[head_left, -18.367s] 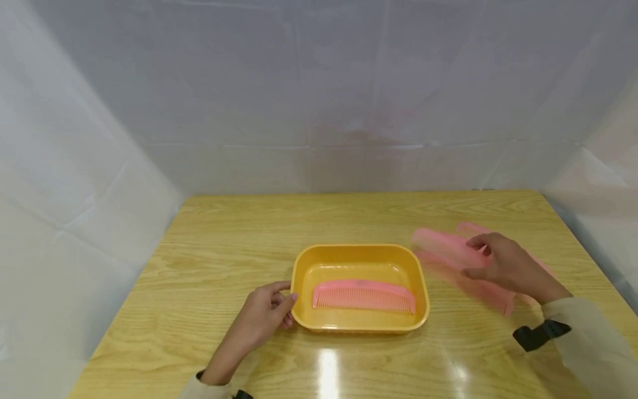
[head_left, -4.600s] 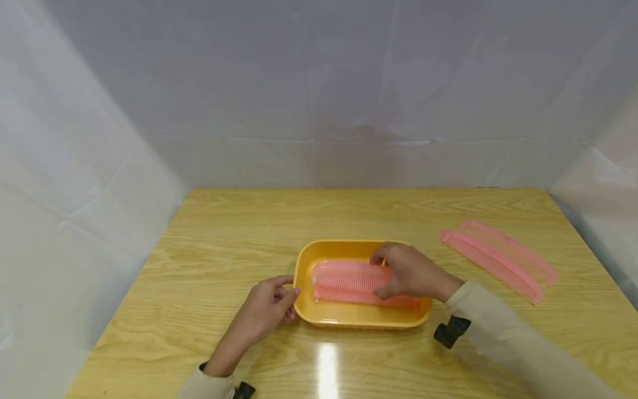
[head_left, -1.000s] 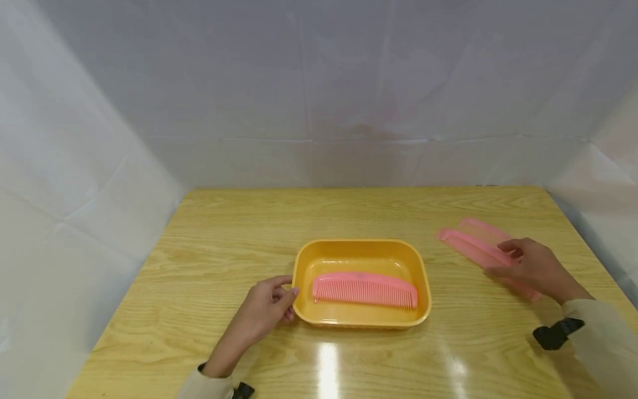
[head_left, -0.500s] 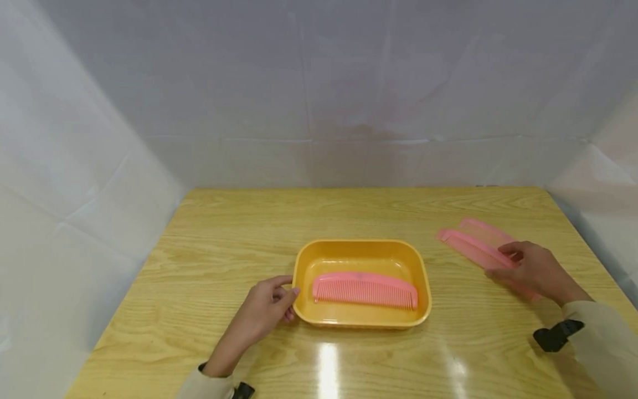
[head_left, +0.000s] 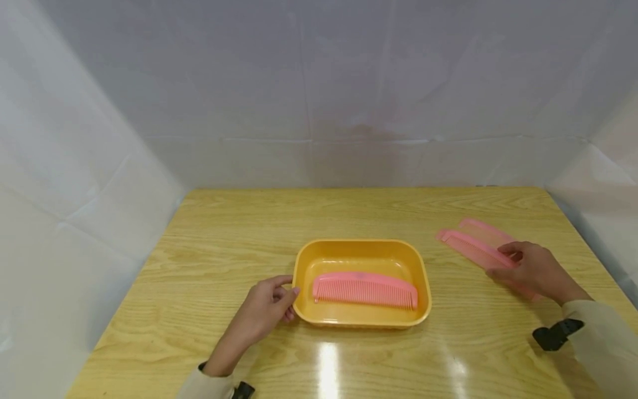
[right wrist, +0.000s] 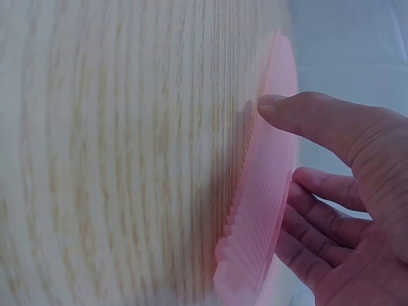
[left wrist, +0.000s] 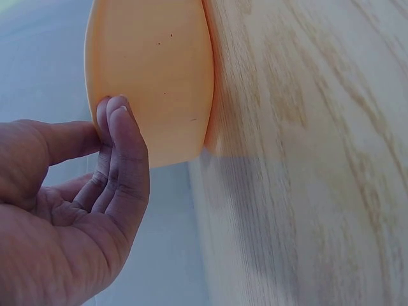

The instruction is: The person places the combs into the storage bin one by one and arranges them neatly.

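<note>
My left hand (head_left: pixel 266 307) pinches the left rim of a yellow plastic tray (head_left: pixel 361 242), thumb at the rim and fingers against the outer wall. In the left wrist view the tray's wall (left wrist: pixel 159 70) stands upright on the table. Inside the tray lies a pink comb (head_left: pixel 366 288), teeth toward me. Over at the right, my right hand (head_left: pixel 538 271) grips another pink comb (head_left: pixel 471 246) between thumb and fingers, across its width. In the right wrist view that comb (right wrist: pixel 268 166) lies along the wood. Just behind it a further pink comb (head_left: pixel 483 226) is partly hidden by the hand.
The wooden table (head_left: pixel 239 221) reaches back to a pale sheet wall (head_left: pixel 349 160). Similar sheets hang at the left (head_left: pixel 75 183) and right (head_left: pixel 603 183). Black wrist straps (head_left: pixel 557 334) sit at both cuffs.
Several seconds ago my right hand was in the tray with a comb; since then it has moved right to the combs on the table. Over the last second both hands stay almost still.
</note>
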Demonstrator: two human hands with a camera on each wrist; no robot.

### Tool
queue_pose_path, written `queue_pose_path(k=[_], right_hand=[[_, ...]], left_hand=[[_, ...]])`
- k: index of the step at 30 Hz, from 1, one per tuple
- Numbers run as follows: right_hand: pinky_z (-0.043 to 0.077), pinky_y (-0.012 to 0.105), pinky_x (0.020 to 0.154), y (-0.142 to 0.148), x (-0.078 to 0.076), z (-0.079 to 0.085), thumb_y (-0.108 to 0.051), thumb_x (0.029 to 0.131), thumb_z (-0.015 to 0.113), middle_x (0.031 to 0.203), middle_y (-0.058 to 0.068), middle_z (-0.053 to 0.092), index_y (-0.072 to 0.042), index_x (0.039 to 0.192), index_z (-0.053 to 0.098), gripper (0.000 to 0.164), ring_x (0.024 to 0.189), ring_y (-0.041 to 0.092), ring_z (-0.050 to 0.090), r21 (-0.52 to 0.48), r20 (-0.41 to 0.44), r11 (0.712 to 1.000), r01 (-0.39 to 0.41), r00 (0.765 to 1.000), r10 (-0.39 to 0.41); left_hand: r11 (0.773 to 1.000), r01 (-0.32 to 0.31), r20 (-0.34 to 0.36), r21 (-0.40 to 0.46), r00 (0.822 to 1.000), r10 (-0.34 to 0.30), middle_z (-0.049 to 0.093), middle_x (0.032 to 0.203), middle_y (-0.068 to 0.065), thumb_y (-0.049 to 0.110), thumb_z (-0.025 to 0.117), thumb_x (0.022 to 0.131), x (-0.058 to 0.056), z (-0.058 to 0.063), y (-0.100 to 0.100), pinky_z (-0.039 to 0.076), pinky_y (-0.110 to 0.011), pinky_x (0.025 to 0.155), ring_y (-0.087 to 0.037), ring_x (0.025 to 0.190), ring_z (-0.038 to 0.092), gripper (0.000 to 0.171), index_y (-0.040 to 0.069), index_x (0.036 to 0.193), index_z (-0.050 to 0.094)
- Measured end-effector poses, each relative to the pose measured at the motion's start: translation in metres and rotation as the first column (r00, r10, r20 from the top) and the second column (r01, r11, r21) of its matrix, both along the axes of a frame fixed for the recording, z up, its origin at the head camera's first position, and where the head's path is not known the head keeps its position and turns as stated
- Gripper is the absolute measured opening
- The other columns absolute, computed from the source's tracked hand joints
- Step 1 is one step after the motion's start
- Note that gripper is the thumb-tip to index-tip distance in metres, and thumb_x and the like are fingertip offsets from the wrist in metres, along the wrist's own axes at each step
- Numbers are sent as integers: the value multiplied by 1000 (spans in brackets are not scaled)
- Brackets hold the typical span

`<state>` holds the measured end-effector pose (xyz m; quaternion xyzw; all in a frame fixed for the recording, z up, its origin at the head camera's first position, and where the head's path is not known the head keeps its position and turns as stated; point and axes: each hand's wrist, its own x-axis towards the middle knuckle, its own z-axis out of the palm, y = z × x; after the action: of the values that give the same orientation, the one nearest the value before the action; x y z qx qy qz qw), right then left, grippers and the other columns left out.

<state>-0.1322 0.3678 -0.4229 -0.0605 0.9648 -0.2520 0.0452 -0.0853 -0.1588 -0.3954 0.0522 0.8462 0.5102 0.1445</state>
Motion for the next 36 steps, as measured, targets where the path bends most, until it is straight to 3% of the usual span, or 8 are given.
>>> queue_pose_path(k=[8,18,31,36], right_hand=[[55,42,71,-4,0,3,-36,86,83,108,29,64,18,125,58,71,93,37,62,-2,-3,1000,-11,1000,11],[55,52,75,-11,-3,8,-34,86,83,111,31,62,17,126,57,70,96,41,60,-14,-10,999,-35,999,35],[54,34,68,-37,-7,24,-29,85,85,108,20,67,10,122,64,58,89,28,62,-62,-108,992,-112,989,105],[54,35,70,-47,-10,29,-27,84,86,108,19,68,9,121,66,55,89,27,63,-61,-130,988,-144,982,135]], left_hand=[[1000,-5,-1,-5,1000,5,67,78,-5,14,61,103,0,0,0,61,-35,59,-20,65,66,46,-10,141,51],[1000,-1,-9,-5,1000,1,67,77,-5,14,61,103,1,0,0,61,-34,58,-20,65,66,46,-11,141,51],[1000,1,-14,0,1000,-1,67,77,-5,14,61,103,1,1,-1,61,-34,58,-21,65,66,46,-11,140,51],[1000,3,-17,2,1000,-3,67,77,-5,14,61,103,0,0,-1,61,-34,58,-21,64,66,46,-11,140,51]])
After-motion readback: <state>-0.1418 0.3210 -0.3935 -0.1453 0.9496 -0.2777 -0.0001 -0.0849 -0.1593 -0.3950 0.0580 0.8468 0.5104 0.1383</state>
